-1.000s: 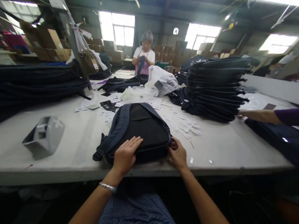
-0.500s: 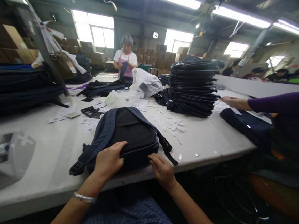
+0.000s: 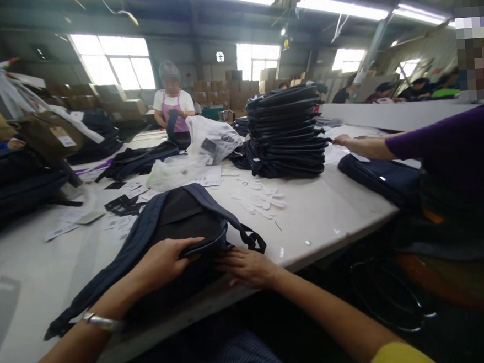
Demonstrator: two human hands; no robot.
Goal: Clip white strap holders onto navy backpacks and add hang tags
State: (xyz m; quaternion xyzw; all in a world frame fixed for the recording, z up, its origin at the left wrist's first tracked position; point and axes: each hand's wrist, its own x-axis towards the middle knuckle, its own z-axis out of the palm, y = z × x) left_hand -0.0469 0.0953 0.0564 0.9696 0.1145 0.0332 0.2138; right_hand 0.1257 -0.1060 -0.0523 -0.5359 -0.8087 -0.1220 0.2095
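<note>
A dark navy and black backpack (image 3: 182, 216) lies on the white table's front edge, its straps and back panel facing up. My left hand (image 3: 168, 258) wears a silver bracelet at the wrist and grips the bag's near rim, thumb on top and fingers tucked out of sight. Against the bag's right end rests my right hand (image 3: 248, 265), its fingers stretched out flat along the fabric. One shoulder strap trails down to the left under my left forearm, and a black webbing strap (image 3: 256, 240) hangs off the right side.
A tall stack of dark bags (image 3: 284, 131) stands behind. White tags (image 3: 262, 196), black cards (image 3: 121, 205) and plastic bags (image 3: 214, 136) lie about. A co-worker in purple (image 3: 450, 139) reaches in at right, near another navy bag (image 3: 378, 177). Another person (image 3: 173, 103) works across the table.
The backpack has turned and tipped toward me, its left strap now stretched farther left. My right hand has gone from curled fingers at the bag's edge to lying flat against its end.
</note>
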